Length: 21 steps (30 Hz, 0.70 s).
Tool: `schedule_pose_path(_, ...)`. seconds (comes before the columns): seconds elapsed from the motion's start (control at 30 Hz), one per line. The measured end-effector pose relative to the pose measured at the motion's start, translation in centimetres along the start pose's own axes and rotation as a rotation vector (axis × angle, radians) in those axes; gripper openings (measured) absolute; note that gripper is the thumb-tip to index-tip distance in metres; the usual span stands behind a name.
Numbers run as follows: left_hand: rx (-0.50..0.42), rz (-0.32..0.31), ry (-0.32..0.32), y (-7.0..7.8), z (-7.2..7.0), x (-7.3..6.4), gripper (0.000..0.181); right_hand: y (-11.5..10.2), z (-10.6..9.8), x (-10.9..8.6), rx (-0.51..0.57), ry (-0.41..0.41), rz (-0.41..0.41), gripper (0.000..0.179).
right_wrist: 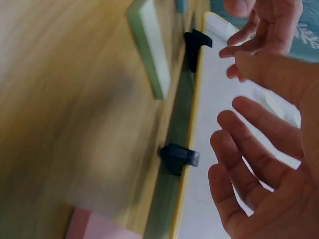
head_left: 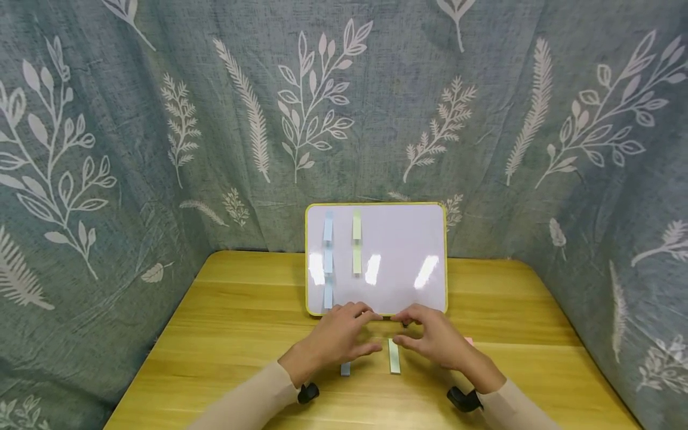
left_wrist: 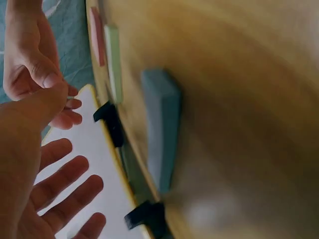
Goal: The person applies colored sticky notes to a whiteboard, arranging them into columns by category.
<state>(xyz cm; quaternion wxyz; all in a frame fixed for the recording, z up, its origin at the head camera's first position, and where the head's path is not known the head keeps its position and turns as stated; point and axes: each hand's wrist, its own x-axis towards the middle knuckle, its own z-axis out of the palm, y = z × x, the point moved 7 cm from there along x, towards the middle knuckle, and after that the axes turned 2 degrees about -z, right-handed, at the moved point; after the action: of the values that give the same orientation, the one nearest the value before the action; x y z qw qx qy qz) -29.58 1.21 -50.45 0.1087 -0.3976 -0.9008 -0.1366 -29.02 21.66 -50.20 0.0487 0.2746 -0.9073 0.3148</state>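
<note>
My left hand (head_left: 341, 337) and right hand (head_left: 434, 339) hover close together over the table, just before the whiteboard (head_left: 400, 245). Their fingers are spread and softly bent; I see nothing held in either. Between and below them lies a pad of green sticky strips (head_left: 395, 357). A blue pad (head_left: 346, 369) is partly hidden under my left hand, and a pink pad (head_left: 469, 341) peeks out behind my right wrist. On the board hang three blue strips (head_left: 328, 260) in a column, with two green strips (head_left: 357, 261) to their right.
Black feet (right_wrist: 178, 158) support the yellow-edged board upright on the wooden table (head_left: 242, 298). A patterned blue-grey curtain (head_left: 376, 119) encloses the back and both sides. Light reflections show on the board's surface.
</note>
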Motion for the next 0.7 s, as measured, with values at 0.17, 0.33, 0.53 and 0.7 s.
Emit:
schedule_pose_path(0.17,0.038,-0.017,-0.096,0.5,1.7,-0.2,0.065,-0.2,0.7,-0.5,-0.042,-0.069,-0.077,0.036)
schedule_pose_path(0.33,0.040,-0.032,-0.160,0.9,3.1,-0.3,0.072,-0.3,1.3,-1.1,-0.068,-0.133,-0.108,0.038)
schedule_pose_path(0.53,0.012,-0.060,-0.195,1.2,3.8,-0.2,0.077,-0.4,1.9,-1.4,-0.119,-0.166,-0.114,0.041)
schedule_pose_path(0.7,0.019,-0.051,-0.202,1.4,4.0,-0.1,0.076,-0.3,2.1,-1.4,-0.152,-0.173,-0.115,0.042)
